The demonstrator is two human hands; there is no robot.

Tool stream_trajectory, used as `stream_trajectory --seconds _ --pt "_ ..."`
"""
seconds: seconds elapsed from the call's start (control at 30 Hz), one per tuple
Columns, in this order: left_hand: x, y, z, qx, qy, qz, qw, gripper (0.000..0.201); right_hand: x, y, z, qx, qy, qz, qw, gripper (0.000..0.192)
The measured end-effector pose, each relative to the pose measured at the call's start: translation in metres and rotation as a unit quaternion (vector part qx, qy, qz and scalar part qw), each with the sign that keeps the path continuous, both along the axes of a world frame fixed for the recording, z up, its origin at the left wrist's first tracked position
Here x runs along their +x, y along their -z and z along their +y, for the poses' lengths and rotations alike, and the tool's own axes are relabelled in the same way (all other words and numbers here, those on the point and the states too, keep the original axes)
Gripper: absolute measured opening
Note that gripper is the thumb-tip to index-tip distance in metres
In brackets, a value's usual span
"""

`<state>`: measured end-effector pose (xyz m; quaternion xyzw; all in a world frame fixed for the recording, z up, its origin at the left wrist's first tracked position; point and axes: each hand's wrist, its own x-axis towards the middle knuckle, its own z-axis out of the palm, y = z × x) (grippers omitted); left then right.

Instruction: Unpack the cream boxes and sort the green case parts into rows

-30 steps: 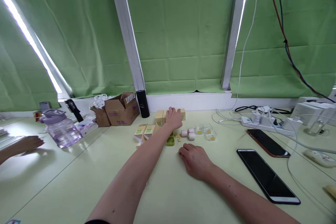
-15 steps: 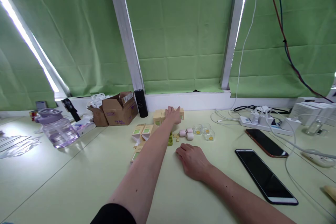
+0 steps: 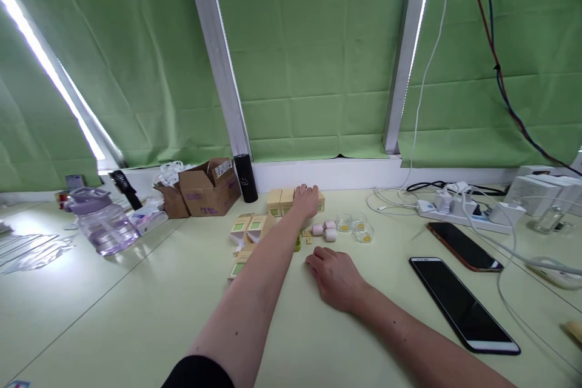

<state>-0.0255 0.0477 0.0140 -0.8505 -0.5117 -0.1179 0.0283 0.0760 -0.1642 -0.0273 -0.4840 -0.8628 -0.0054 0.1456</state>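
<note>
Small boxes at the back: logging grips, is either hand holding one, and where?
Left hand rests on a box's top; grip unclear. Right hand holds nothing.

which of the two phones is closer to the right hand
The black phone with the dark rim; it lies nearer the right hand than the red-edged phone, which sits farther back by the power strip.

Both forearms bare to the hands, no gloves, rings or watch visible. Left hand (image 3: pixel 307 200) and right hand (image 3: pixel 335 273) uncovered. Left arm: edge of a black short sleeve (image 3: pixel 197 372) at the near frame edge. Right arm: no sleeve in frame.
</note>
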Motion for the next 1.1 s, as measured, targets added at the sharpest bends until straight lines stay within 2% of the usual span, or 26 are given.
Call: stream_trajectory --seconds 0.2,0.37,0.47,0.53,0.63,0.73,0.83,0.97,1.1 --pt "0.0 -0.01 -0.012 -0.024 0.014 -0.108 0.994 0.042 0.001 -0.001 -0.001 0.002 -0.001 -0.006 1.0 0.016" --pt "-0.014 -0.035 -0.034 -0.068 0.096 -0.212 0.97 0.037 0.001 -0.003 -0.001 -0.004 0.0 -0.01 1.0 0.017" --pt "-0.03 -0.051 -0.064 -0.083 0.135 -0.259 0.953 0.037 0.001 -0.004 -0.001 -0.009 0.003 -0.009 1.0 0.018" --pt "-0.043 -0.06 -0.092 -0.11 0.178 -0.316 0.925 0.039 0.002 -0.005 -0.001 -0.012 0.01 -0.006 1.0 0.018" --pt "-0.062 -0.067 -0.137 -0.1 0.198 -0.325 0.919 0.037 0.006 -0.006 0.001 -0.018 0.037 -0.001 0.999 0.018" --pt "-0.072 -0.061 -0.175 -0.111 0.165 -0.325 0.925 0.035 0.014 -0.008 0.006 -0.039 0.107 -0.008 0.993 0.02" --pt "-0.075 -0.042 -0.197 -0.124 0.116 -0.312 0.935 0.033 0.024 -0.006 0.012 -0.049 0.156 -0.019 0.986 0.023" --pt "-0.074 -0.014 -0.209 -0.135 0.103 -0.295 0.94 0.029 0.031 -0.003 0.016 -0.056 0.161 -0.023 0.985 0.022" --pt "-0.077 -0.002 -0.212 -0.14 0.111 -0.296 0.939 0.036 0.031 -0.001 0.016 -0.053 0.159 -0.027 0.985 0.022"
